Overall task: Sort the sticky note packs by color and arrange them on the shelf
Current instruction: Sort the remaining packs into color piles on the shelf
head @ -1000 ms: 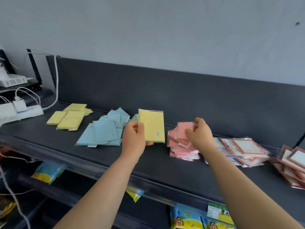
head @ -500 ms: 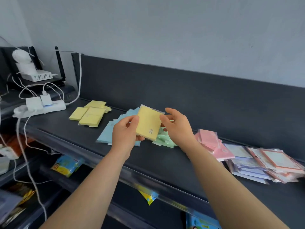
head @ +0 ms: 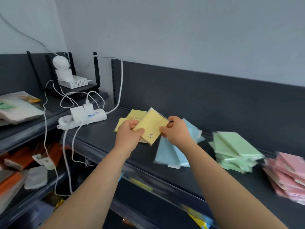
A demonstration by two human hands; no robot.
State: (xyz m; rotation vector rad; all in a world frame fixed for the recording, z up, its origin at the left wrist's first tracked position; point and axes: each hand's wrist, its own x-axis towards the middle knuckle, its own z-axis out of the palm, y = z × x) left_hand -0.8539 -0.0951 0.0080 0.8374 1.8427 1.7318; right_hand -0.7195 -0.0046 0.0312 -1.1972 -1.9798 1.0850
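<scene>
Holding one yellow sticky note pack between them, the left hand and the right hand sit over the dark shelf.

- **Left hand:** fingers curled round the pack's left edge, thumb on top.
- **Right hand:** fingers pinching the pack's right edge.

The pack is tilted, with one corner pointing toward the near side. It lies over the yellow pile at the left end of the row, close to the back panel. Whether pack and pile touch cannot be told.

Rightward along the shelf follow:

- the blue packs, fanned out and reaching close to the front lip;
- the green stack;
- the pink stack, cut by the right frame edge.

A white power strip with plugs and cables lies just left of the yellow pile. Bare shelf surface shows between the power strip and the left hand, and along the front lip.
</scene>
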